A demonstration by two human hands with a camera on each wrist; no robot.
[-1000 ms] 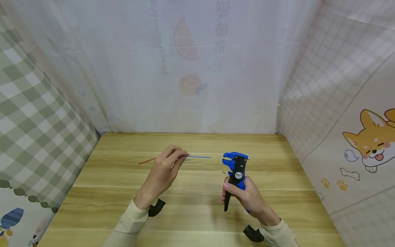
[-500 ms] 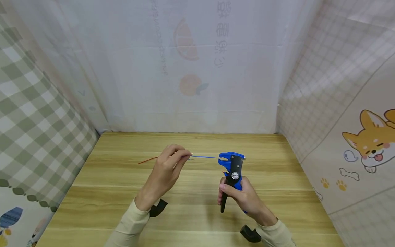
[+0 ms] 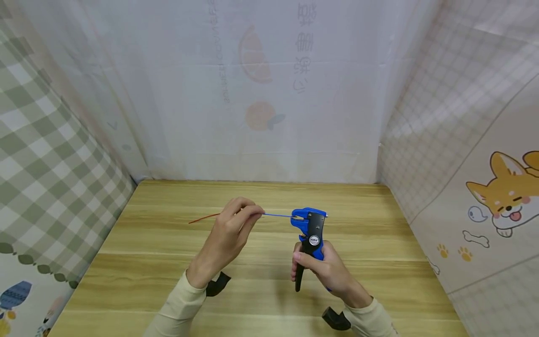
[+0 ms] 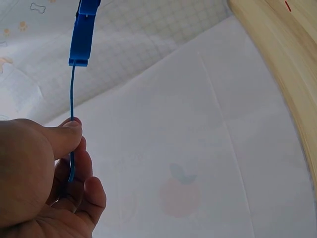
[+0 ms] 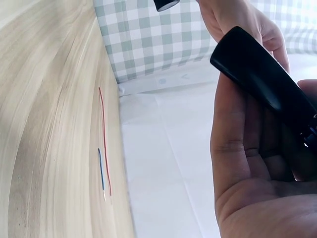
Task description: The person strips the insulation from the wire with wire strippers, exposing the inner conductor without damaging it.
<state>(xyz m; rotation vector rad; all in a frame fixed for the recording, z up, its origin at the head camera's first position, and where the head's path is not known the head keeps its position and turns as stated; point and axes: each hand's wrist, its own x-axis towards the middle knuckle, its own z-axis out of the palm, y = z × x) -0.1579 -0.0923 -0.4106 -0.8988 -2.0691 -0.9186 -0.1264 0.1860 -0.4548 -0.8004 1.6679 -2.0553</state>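
Note:
My left hand (image 3: 227, 229) pinches a thin blue wire (image 3: 277, 215) between thumb and index finger; a short tail of it hangs below the thumb in the left wrist view. The wire's far end enters the mouth of a blue and black wire stripper (image 3: 315, 224). Fingers of my right hand (image 3: 328, 271) wrap round the stripper's handles, its head upright and facing left. In the right wrist view the black handle (image 5: 262, 72) lies across the palm. The left wrist view has the wire (image 4: 72, 94) running straight up into the blue stripper head (image 4: 82, 42).
On the wooden table (image 3: 160, 262) lie a red wire (image 5: 104, 134) and a shorter blue wire (image 5: 101, 168) with a bared end, both behind my left hand. A small red scrap (image 4: 288, 6) lies on the wood. White cloth (image 3: 189, 117) hangs behind the table.
My right hand has moved left with the wire stripper, and my left hand slightly right with the blue wire. The gap between them has closed; the wire's end now sits in the stripper's mouth.

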